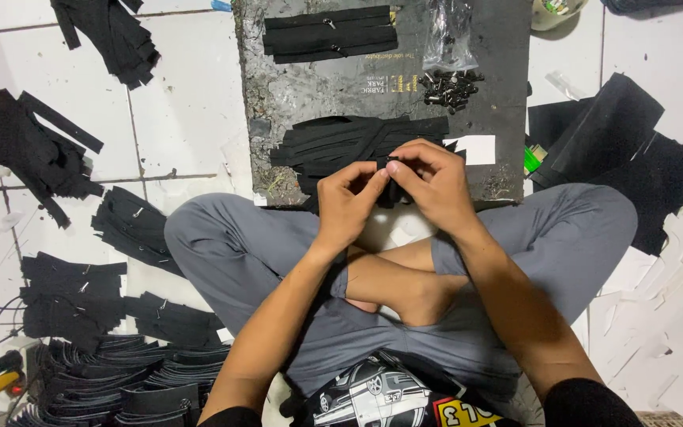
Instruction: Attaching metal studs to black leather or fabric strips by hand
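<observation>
While we are sitting cross-legged on the tiled floor (191,103), we are bringing both hands together just above the near edge of the dark work board (294,87). Our left hand (347,207) and right hand (435,183) are pinching a black strap (391,165) between thumbs and fingertips, both sets of fingers closed on it, with what looks like a small metal piece at the pinch, though it is too small to tell for sure. The strap is hanging over the pile of black strips (349,142) lying across the board, touching or nearly touching it. A heap of small black fittings (450,87) is lying farther up the board beside a clear plastic bag (448,35), and finished bundles (73,300) are lying on the floor to our left. We are judging that the small piece could slip from the fingertips and vanish among the black strips, since everything there is the same colour, and that a loose strip could be catching in the pinch.
</observation>
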